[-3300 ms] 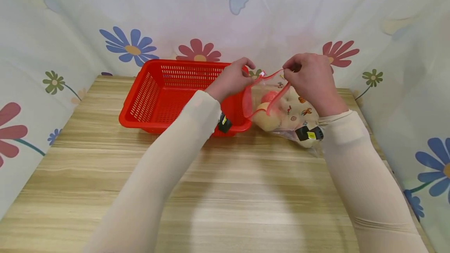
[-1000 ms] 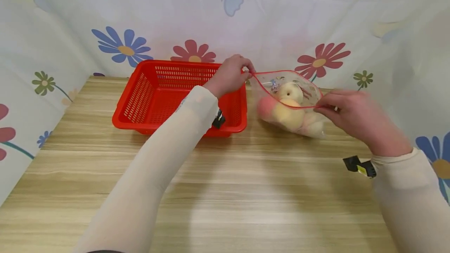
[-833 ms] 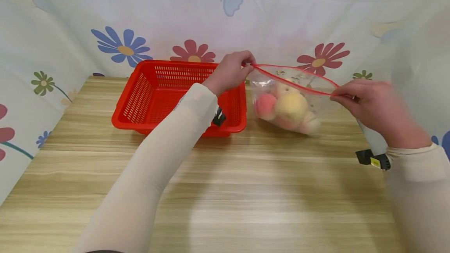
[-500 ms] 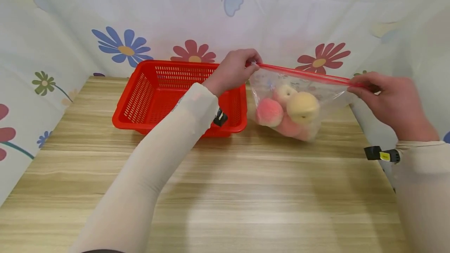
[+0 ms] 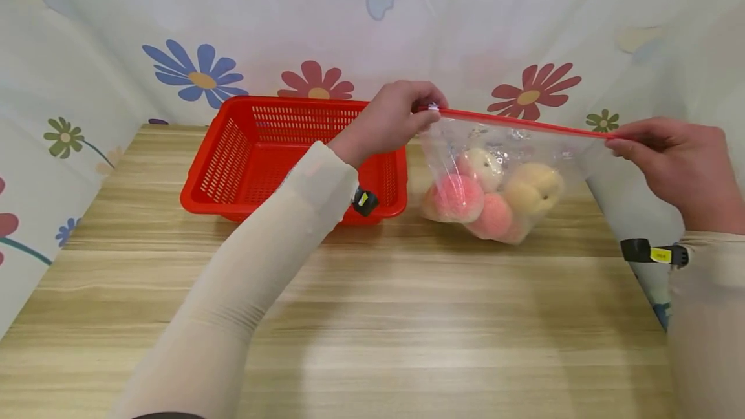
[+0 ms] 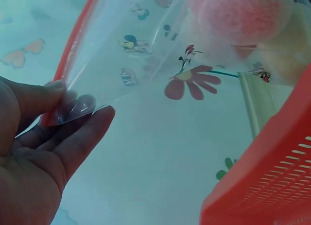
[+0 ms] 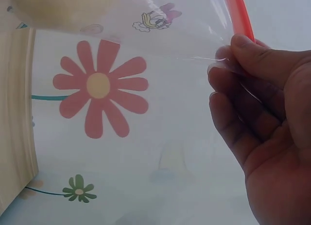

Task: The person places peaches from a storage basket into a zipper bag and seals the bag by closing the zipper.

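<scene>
A clear zip bag (image 5: 573, 160) with a red zip strip hangs stretched between both hands at the right of the head view. Inside sit several pink and cream fuzzy peaches (image 5: 460, 198), gathered at its bottom. My left hand (image 5: 396, 115) pinches the strip's left end, where a small white slider shows by the fingertips. My right hand (image 5: 687, 163) pinches the right end between thumb and fingers. The strip runs straight, its two edges together. In the left wrist view the thumb presses the bag's corner (image 6: 77, 106); the right wrist view shows a like pinch at the other corner (image 7: 228, 55).
A red slotted basket (image 5: 204, 196) stands on the wooden table (image 5: 361, 315), left of the bag and partly behind the left forearm. A flower-printed cloth (image 5: 454, 24) rises behind the table and along its sides.
The bag's mouth was gaping and is now pulled into a straight line. My right hand has moved right with its end of the strip; the left hand shifted slightly right. The peaches have shifted inside.
</scene>
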Action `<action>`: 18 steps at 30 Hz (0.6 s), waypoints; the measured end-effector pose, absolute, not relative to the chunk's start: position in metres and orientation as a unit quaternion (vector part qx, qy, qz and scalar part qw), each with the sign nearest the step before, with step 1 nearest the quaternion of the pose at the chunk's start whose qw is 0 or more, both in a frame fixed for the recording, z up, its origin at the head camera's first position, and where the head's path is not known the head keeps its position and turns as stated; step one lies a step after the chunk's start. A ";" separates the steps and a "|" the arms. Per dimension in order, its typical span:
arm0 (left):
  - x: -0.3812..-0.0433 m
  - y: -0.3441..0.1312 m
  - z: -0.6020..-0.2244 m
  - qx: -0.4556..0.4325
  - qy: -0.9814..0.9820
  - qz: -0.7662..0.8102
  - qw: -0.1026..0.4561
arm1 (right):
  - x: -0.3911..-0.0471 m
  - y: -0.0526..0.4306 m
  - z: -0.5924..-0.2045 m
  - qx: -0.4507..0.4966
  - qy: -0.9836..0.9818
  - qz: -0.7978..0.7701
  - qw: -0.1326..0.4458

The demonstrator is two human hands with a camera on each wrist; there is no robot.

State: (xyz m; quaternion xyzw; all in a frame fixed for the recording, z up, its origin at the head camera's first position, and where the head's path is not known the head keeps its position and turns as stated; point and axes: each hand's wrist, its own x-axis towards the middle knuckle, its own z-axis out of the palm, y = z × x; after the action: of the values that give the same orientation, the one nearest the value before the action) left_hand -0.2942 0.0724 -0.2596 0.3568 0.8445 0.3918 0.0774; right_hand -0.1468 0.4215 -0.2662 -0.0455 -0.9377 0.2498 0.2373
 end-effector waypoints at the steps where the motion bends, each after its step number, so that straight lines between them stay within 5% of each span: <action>1: -0.295 0.074 -0.261 0.353 0.844 0.397 0.078 | -0.149 0.422 -0.268 -0.043 -0.938 0.248 0.236; 18: -0.303 0.078 -0.276 0.284 0.814 0.500 0.086 | -0.167 0.412 -0.274 -0.048 -0.947 0.184 0.259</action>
State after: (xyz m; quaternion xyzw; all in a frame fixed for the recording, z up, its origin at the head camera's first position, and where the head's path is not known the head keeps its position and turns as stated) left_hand -0.3031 0.0776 -0.2757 0.2838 0.8137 0.4999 0.0864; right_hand -0.1669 0.4121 -0.2739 -0.0484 -0.9469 0.1843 0.2590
